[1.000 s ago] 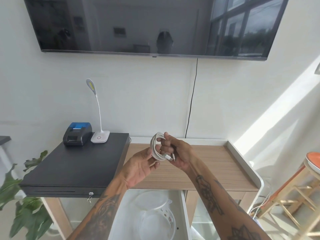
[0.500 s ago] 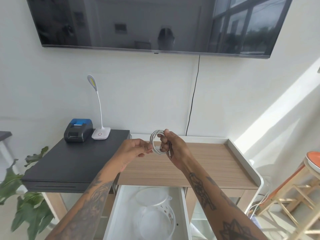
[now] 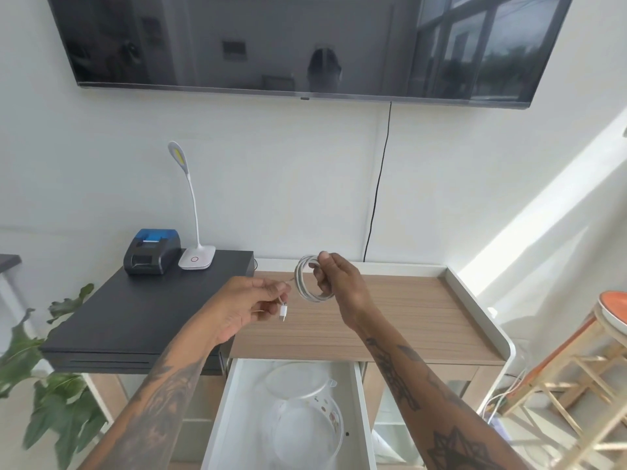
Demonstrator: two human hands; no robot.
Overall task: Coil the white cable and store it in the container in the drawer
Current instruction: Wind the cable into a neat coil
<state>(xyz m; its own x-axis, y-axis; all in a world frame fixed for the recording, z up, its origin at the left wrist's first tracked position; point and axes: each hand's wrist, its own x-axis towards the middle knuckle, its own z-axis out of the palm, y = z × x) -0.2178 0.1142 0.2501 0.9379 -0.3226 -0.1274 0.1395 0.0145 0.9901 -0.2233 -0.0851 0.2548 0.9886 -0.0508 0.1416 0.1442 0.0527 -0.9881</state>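
The white cable [image 3: 307, 289] is wound into a small round coil held above the wooden desk. My right hand [image 3: 336, 278] grips the coil's right side. My left hand [image 3: 247, 305] pinches the loose end just left of the coil, and its white plug [image 3: 283, 313] hangs below my fingers. Below, the white drawer [image 3: 220, 412] stands pulled out. Inside it sits a clear round container [image 3: 307, 432], with its clear lid [image 3: 297, 381] lying behind it.
The wooden desk [image 3: 407, 320] has a raised white rim at the back and right. A black cash drawer [image 3: 135, 317] on the left carries a small printer [image 3: 151, 251] and a white lamp [image 3: 195, 256]. A plant [image 3: 44, 385] stands far left, a stool [image 3: 607, 330] far right.
My left hand has drawn the cable's loose end out to the left of the coil, so the plug now dangles free. The right hand still holds the coil.
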